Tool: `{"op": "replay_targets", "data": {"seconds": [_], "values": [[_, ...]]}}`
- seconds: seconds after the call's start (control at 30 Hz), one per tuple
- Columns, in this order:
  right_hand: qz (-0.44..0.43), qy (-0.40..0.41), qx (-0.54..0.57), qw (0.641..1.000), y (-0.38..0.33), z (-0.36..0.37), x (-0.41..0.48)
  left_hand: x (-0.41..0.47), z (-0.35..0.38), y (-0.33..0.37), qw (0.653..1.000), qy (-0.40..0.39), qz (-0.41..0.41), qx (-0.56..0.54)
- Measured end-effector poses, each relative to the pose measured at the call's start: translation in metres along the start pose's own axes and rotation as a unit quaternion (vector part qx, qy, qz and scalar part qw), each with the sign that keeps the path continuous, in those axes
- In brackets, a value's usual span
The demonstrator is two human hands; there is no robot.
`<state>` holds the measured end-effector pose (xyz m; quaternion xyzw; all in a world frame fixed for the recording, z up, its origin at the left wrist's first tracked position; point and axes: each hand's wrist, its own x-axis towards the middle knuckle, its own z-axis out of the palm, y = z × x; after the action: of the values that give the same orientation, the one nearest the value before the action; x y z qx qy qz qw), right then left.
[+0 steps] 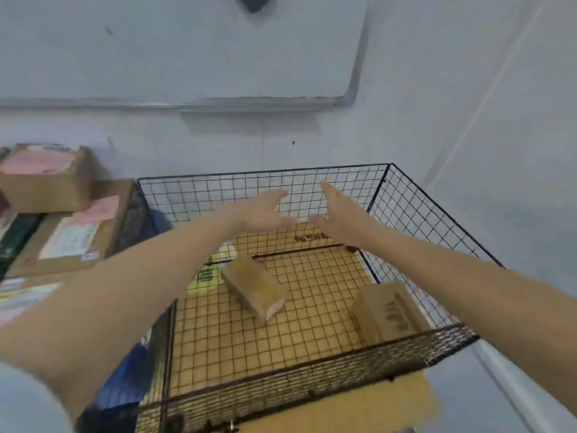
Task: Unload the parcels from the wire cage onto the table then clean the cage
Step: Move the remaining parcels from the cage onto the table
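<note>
1. Both bare arms were out over the wire cage point(415, 220), reaching from the near side towards its far mesh wall.
2. The left hand point(262, 214) was spread wide, fingers straight and thumb apart, with nothing in it.
3. And the right hand point(340, 214) was just to its right, palm turned inwards and fingers straight, likewise holding nothing. The two thumbs were near each other but apart.
4. Both hands hovered high above the cage bottom and touched no parcel.
5. Down inside, a small brown box point(254, 287) lay at an angle near the middle of the cage bottom.
6. Just left of it, a yellow and white packet point(207, 276) lay by the left mesh, partly hidden under the left forearm.
7. Over in the near right corner sat a printed brown box point(390, 310), close to both mesh walls.
8. Towards the far side lay a small dark scrap point(309, 237), too blurred to name.
9. A tan surface point(390, 407) showed under the cage and through its wires.
10. Outside, on the left, a flat labelled carton point(71, 232) lay just beside the cage, and a pink-labelled carton point(43, 179) sat on top of it at the far left. What carried them could not be made out.
11. Beyond it all, a whiteboard point(187, 51) hung on the far wall point(437, 104).
</note>
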<state>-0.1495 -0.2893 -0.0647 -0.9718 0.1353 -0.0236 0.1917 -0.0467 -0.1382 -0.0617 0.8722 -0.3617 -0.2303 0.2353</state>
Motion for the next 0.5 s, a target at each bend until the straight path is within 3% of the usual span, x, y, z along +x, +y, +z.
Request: {"op": "replay_targets", "data": {"seconds": [0.17,0.3,0.5], "values": [[0.042,-0.127,-0.044,0.990,0.082,0.012,-0.005,0.034,0.081,0.027,0.989,-0.144,-0.012,0.040],[0.059,-0.290,-0.143,0.944,0.124,0.031,-0.014,0.056,0.122,0.046,0.970,-0.223,-0.050,0.088],[0.114,-0.374,-0.228,0.891,0.162,0.041,-0.020,0.083,0.176,0.068,0.953,-0.288,-0.051,0.077]]}}
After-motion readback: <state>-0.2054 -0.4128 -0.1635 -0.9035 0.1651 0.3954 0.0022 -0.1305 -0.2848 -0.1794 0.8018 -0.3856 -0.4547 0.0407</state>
